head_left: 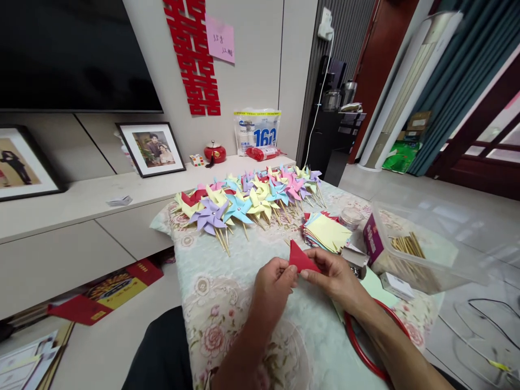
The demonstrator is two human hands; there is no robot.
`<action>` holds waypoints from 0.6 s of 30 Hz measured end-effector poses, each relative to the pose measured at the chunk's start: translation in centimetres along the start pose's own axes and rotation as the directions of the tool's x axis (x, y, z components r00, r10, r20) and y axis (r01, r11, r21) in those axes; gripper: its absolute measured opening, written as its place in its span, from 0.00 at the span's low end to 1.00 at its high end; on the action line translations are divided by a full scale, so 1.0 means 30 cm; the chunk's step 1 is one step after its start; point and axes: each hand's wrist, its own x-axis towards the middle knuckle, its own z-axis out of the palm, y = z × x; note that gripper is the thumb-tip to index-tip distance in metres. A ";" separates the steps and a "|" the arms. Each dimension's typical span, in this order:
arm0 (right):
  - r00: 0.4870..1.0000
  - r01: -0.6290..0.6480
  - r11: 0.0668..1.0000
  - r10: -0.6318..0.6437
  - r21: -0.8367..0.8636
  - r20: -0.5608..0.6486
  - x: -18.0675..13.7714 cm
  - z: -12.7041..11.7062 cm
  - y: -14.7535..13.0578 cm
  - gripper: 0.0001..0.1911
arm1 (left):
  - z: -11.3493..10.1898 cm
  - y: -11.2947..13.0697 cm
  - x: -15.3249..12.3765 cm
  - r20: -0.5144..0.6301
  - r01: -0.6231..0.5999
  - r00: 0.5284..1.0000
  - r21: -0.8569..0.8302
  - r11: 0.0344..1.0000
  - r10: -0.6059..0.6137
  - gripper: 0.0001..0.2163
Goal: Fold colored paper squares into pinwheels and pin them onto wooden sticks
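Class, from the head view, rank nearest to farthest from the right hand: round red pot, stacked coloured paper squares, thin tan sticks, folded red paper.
1. Folded red paper: in the right hand.
2. Stacked coloured paper squares: just beyond.
3. Thin tan sticks: right, in clear plastic box.
4. Round red pot: far left, on cabinet.

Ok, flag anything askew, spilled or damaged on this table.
The stack of paper squares sits askew, its edges fanned unevenly. Nothing looks spilled or damaged; the red paper between the left hand and right hand looks folded, not torn.

Floral-covered table [235,265]: pinwheels [239,208], paper stack [326,230], clear tub [385,262].
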 end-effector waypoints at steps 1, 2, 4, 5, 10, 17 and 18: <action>1.000 -0.001 1.000 0.001 0.002 -0.028 0.005 -0.004 0.005 0.12 | 0.010 -0.001 0.013 0.014 0.000 1.000 -0.036 0.999 0.000 0.10; 0.998 -0.007 1.000 0.006 -0.006 -0.056 0.009 -0.007 0.012 0.11 | 0.019 -0.005 0.023 0.024 -0.001 1.000 -0.067 0.998 0.003 0.10; 0.995 -0.026 0.998 0.022 -0.051 -0.093 0.017 -0.008 0.027 0.10 | 0.034 -0.019 0.033 0.025 0.004 1.000 -0.115 0.993 -0.001 0.11; 0.995 -0.034 0.996 0.026 -0.080 -0.101 0.021 -0.007 0.032 0.10 | 0.037 -0.028 0.035 0.021 0.012 1.000 -0.131 0.991 -0.009 0.12; 0.995 -0.041 0.984 0.025 -0.175 -0.096 0.031 0.004 0.044 0.09 | 0.024 -0.075 0.034 0.026 0.004 1.000 -0.130 0.992 -0.001 0.12; 0.996 -0.039 0.994 0.031 -0.099 -0.082 0.035 0.022 0.049 0.10 | 0.013 -0.094 0.034 0.008 -0.012 1.000 -0.115 0.993 0.013 0.13; 0.995 -0.046 0.993 0.036 -0.107 -0.092 0.035 0.024 0.047 0.09 | 0.014 -0.093 0.033 0.005 0.000 1.000 -0.127 0.992 0.000 0.13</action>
